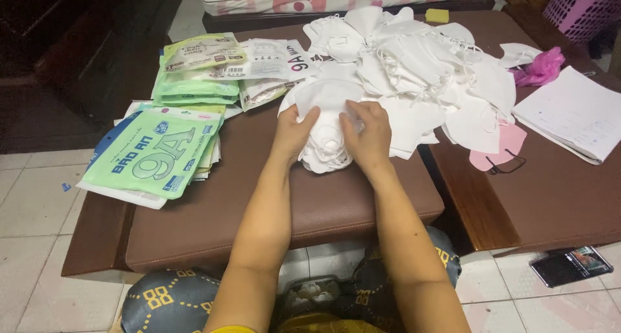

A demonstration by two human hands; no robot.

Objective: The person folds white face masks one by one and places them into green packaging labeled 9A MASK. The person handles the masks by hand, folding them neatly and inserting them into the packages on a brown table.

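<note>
**Both hands on a stack of white masks at the cushion's middle**

The left hand [294,133] and right hand [367,137] press in from either side on a small stack of white face masks [325,122]. The fingers curl over the top of the stack and pinch it between the two palms. The stack rests on a brown padded cushion [259,203], near the middle of its far half.

No open container holds masks here. Behind the stack and toward the far right of the cushion lies a large loose heap of white masks [420,67], ear loops tangled, touching the held stack and spilling onto the wooden table [543,197] to the right. A pink mask [501,150] with a dark loop lies at the heap's right edge, on the table.

At the cushion's left edge sits a fanned pile of flat green pouches [155,153] with white and blue print, overhanging the edge. Beyond it, at the far left corner, is a thicker stack of pale green packs [197,74], and just right of that a white-printed pouch [275,60].

On the table's right side lies an open lined notebook [576,113]; a crumpled pink plastic bag [542,67] sits just beyond it. A yellow block [437,15] rests at the far edge. A dark phone [570,266] lies on the tiled floor at lower right.
</note>
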